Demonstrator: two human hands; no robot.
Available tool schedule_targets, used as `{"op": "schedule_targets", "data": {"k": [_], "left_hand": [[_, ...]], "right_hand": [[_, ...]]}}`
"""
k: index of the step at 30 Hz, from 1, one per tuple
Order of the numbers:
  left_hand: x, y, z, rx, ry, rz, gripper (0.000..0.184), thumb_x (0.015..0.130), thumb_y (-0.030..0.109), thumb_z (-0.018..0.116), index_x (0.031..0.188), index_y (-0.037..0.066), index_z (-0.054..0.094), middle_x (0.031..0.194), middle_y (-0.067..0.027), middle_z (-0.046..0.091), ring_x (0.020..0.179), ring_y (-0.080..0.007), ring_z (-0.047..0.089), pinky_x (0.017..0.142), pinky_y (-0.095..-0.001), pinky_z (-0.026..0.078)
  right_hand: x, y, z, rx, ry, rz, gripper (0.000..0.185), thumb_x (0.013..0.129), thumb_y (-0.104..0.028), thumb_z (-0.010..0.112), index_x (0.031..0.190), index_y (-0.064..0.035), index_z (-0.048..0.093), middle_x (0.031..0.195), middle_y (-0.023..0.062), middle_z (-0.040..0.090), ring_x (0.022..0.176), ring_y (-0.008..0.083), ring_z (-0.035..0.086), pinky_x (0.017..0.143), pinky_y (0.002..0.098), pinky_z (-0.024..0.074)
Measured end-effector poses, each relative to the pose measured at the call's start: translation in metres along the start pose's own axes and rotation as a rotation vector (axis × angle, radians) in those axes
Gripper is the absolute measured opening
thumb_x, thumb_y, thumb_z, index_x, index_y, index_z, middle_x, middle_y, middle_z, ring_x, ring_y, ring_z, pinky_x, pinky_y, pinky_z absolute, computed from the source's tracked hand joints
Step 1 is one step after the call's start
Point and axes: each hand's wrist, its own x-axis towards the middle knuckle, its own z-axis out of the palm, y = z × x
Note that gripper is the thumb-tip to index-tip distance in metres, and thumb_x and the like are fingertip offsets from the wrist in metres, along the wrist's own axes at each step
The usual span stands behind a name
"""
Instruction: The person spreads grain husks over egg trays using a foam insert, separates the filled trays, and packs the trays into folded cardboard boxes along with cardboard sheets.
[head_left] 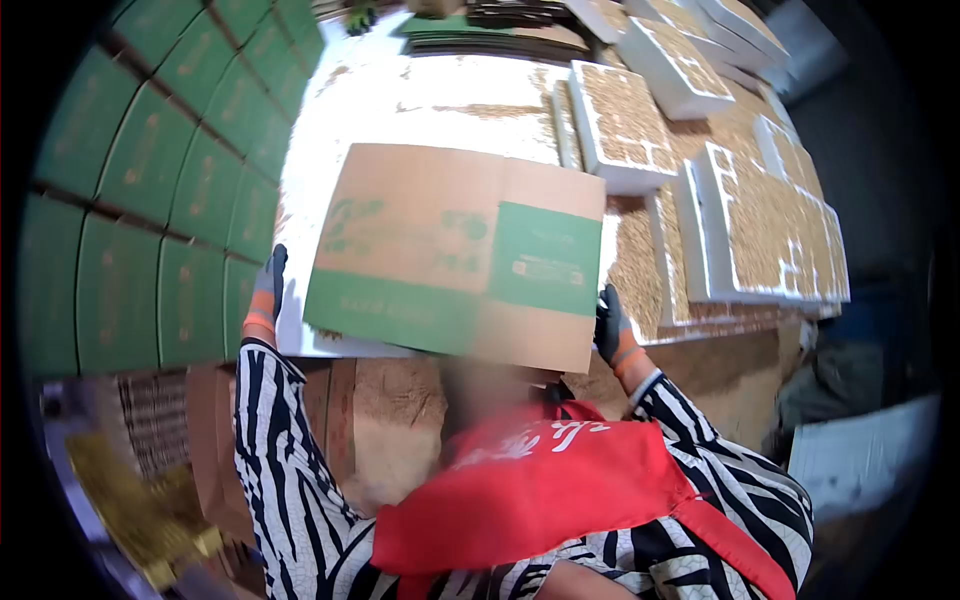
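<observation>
The flattened cardboard box [455, 255] lies on the white table [350, 100], its print too faint to read, a blur hiding part of its lower edge; the left hand [270, 283], gloved, is beside the table's edge, apart from the cardboard; the right hand [609, 325], also gloved, is at its right edge, contact unclear; I cannot tell how wide either grip is, fingers being partly hidden.

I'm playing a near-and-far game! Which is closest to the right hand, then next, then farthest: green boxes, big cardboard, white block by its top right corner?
From the right hand:
1. Cardboard, right beside it.
2. White block, farther back.
3. Green boxes, way over left.
</observation>
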Motion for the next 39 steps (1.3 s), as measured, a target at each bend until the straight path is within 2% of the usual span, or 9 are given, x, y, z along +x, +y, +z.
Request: {"op": "schedule_targets", "data": {"k": [4,15,22,25,27,30,35,37,39], "left_hand": [[0.052,-0.03,0.039,-0.314,-0.594,-0.127,0.073,0.098,0.06,0.033,0.136,0.0,0.051,0.131,-0.0079,0.058,0.121,-0.0213,0.051,0.106,-0.0304,0.035],[-0.128,-0.007,0.106,-0.967,-0.429,-0.491,0.054,0.102,0.046,0.04,0.135,0.004,0.049,0.122,-0.0101,0.06,0.106,-0.0247,0.058,0.095,-0.0342,0.048],[-0.198,0.01,0.179,-0.939,-0.463,-0.198,0.046,0.101,0.033,0.043,0.13,-0.001,0.051,0.124,-0.0102,0.058,0.11,-0.0218,0.056,0.095,-0.0319,0.046],[-0.213,-0.044,0.168,0.655,0.047,0.592,0.04,0.1,0.025,0.047,0.129,-0.002,0.052,0.123,-0.0108,0.059,0.109,-0.0215,0.057,0.093,-0.0316,0.047],[-0.258,-0.094,0.156,0.999,0.279,0.612,0.036,0.099,0.019,0.049,0.128,-0.002,0.053,0.122,-0.0112,0.06,0.109,-0.0214,0.058,0.092,-0.0315,0.048],[-0.354,-0.163,0.16,-0.068,0.375,0.247,0.037,0.097,0.016,0.048,0.13,-0.001,0.051,0.126,-0.0145,0.058,0.113,-0.0243,0.057,0.096,-0.0337,0.046],[-0.658,-0.227,0.114,0.137,0.854,-0.23,0.04,0.089,0.009,0.054,0.126,-0.003,0.053,0.125,-0.0183,0.057,0.116,-0.0303,0.053,0.098,-0.0384,0.043],[-0.785,-0.248,0.131,0.438,0.998,-0.427,0.041,0.085,0.006,0.057,0.125,-0.003,0.054,0.125,-0.0199,0.056,0.118,-0.0327,0.052,0.099,-0.0403,0.043],[-0.883,-0.304,0.171,0.035,1.183,-0.6,0.026,0.088,0.008,0.055,0.111,0.001,0.063,0.106,-0.0152,0.064,0.092,-0.0264,0.062,0.084,-0.0354,0.049]], "right_hand": [[-0.061,-0.003,0.057,-0.309,-0.081,-0.451,0.058,0.097,-0.054,0.047,0.126,-0.005,0.058,0.111,0.0046,0.064,0.102,0.0141,0.058,0.087,0.0278,0.0486],[-0.043,-0.005,-0.054,-0.129,-0.004,-0.203,0.044,0.101,-0.033,0.043,0.128,-0.0012,0.057,0.115,0.0065,0.065,0.104,0.0181,0.057,0.092,0.0305,0.0464],[-0.049,-0.079,-0.073,-1.55,0.498,-1.029,0.038,0.094,-0.025,0.054,0.125,-0.0032,0.058,0.112,0.0199,0.066,0.102,0.0333,0.063,0.088,0.0373,0.0497],[-0.024,-0.066,-0.051,-0.699,-0.079,-0.805,0.04,0.097,-0.009,0.049,0.136,-0.0011,0.047,0.127,0.0166,0.057,0.107,0.019,0.059,0.084,0.0311,0.0514],[-0.077,-0.042,0.018,-1.373,-0.03,-1.126,0.043,0.096,-0.008,0.049,0.139,-0.003,0.046,0.138,0.0127,0.052,0.124,0.0254,0.052,0.097,0.0332,0.0438],[-0.103,0.028,0.08,-1.284,-0.563,-1.139,0.041,0.097,-0.011,0.05,0.137,-0.0021,0.049,0.14,0.0123,0.052,0.127,0.0255,0.05,0.098,0.0348,0.0438],[-0.195,0.177,0.152,-1.371,-1.392,-1.072,0.045,0.095,-0.019,0.055,0.136,-0.0005,0.048,0.136,0.0137,0.053,0.126,0.0274,0.048,0.104,0.039,0.0405],[-0.21,0.217,0.163,-1.478,-1.597,-1.774,0.043,0.095,-0.017,0.055,0.135,0.0,0.05,0.136,0.015,0.053,0.125,0.0273,0.048,0.104,0.0394,0.0396],[-0.246,0.247,0.163,-1.388,-1.713,-1.365,0.039,0.094,-0.01,0.055,0.131,0.0017,0.053,0.131,0.0163,0.057,0.12,0.0275,0.053,0.104,0.0381,0.0393]]}}
